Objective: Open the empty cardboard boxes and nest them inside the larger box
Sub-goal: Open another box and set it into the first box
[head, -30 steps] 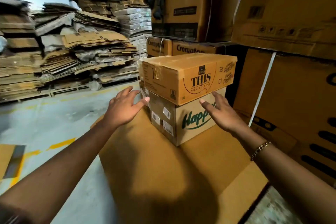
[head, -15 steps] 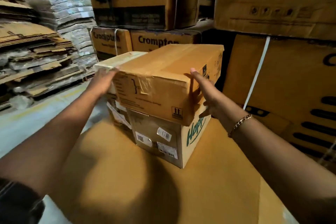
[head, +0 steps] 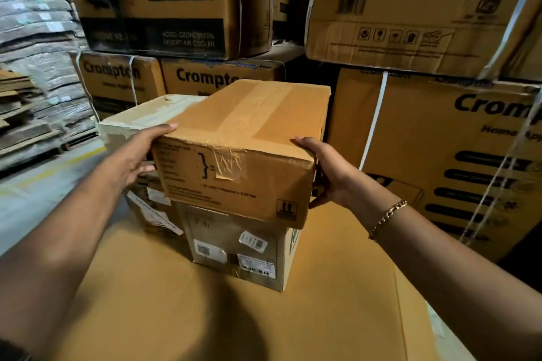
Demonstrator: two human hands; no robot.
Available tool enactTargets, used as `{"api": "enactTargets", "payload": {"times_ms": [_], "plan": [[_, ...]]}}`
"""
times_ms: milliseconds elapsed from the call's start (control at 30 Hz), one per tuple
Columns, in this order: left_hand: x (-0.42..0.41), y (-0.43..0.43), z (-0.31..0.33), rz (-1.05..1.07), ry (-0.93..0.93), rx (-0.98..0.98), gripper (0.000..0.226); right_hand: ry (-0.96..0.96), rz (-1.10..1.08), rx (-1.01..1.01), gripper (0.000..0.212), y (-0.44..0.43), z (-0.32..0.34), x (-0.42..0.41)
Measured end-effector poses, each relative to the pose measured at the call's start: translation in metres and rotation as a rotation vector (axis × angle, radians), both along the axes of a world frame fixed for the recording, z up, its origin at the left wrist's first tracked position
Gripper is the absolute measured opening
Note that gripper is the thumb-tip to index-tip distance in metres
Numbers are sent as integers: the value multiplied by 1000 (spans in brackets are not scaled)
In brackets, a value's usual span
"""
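Taped top box [head: 243, 152], centre frame: half a second ago only touched, now clasped by left hand [head: 137, 155] and right hand [head: 328, 173], fingers wrapped on opposite ends. Lift begun; unopened.

At my twelve o'clock, strapped Crompton cartons [head: 223, 76] sit under an air cooler carton [head: 176, 6]. At three o'clock stands a tall Crompton carton [head: 457, 149]. At nine o'clock I see flattened cardboard stacks [head: 38, 67] above grey floor [head: 32, 184].
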State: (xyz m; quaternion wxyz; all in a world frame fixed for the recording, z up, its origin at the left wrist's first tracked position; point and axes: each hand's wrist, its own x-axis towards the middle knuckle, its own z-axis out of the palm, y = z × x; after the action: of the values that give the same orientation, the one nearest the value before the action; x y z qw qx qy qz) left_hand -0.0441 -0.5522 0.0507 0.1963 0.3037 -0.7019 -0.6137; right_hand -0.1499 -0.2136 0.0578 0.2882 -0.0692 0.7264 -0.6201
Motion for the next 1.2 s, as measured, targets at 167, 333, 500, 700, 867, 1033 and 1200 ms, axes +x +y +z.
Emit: {"api": "enactTargets", "payload": {"times_ms": [167, 333, 500, 700, 867, 1033, 1200], "plan": [[-1, 38, 16, 18, 57, -104, 63, 40, -73, -117, 44, 22, -15, 5], [10, 84, 40, 1, 101, -179, 41, 58, -148, -182, 49, 61, -19, 12], [19, 145, 52, 30, 80, -357, 40, 38, -206, -279, 42, 116, -39, 25], [36, 225, 56, 0, -11, -598, 71, -17, -305, -412, 42, 185, -87, 56], [48, 304, 35, -109, -2, -638, 46, -35, -348, -441, 30, 267, -107, 83], [49, 381, -10, -170, -69, -672, 56, -84, -429, -414, 26, 352, -136, 110], [54, 459, -40, -273, -106, -777, 47, -161, -544, -464, 23, 422, -177, 146]]}}
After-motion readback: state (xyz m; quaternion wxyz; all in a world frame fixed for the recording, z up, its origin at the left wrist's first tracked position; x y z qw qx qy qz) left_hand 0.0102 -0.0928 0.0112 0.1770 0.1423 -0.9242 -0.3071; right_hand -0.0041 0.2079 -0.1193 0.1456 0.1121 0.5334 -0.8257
